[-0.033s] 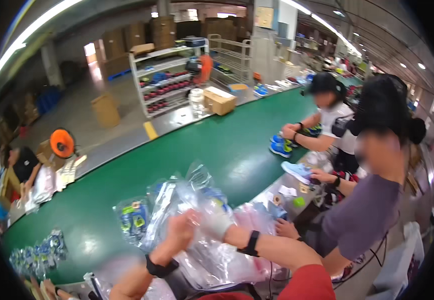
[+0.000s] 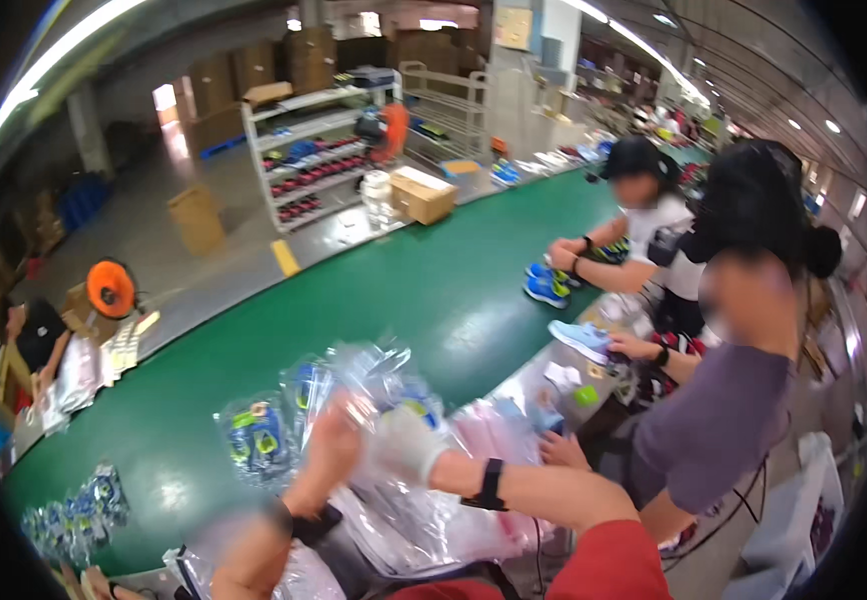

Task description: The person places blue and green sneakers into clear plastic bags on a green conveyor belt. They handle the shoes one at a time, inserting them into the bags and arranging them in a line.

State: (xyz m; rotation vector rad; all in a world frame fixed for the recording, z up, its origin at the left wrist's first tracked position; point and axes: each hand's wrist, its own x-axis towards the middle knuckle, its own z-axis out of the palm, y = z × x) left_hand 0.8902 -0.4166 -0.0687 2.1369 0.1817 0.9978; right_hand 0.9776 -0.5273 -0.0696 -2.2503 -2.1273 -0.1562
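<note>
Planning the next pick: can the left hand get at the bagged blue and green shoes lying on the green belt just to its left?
Probably yes. The bagged blue and green shoes lie uncovered on the green belt, close beside the left hand, with nothing between them. That hand is busy in the clear plastic bags, though.

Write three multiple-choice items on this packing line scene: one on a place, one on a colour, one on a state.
1. Where does the bagged pair of blue shoes lie?
A. on the green belt
B. on a shelf
C. on the floor

2. What colour is the reel at the left?
A. white
B. orange
C. black

3. What are the left hand and right hand doing?
A. resting flat
B. gripping clear plastic bags
C. hanging at the sides

A: it lies on the belt.
B: it is bright orange.
B: both are raised into the clear plastic bags.
</note>
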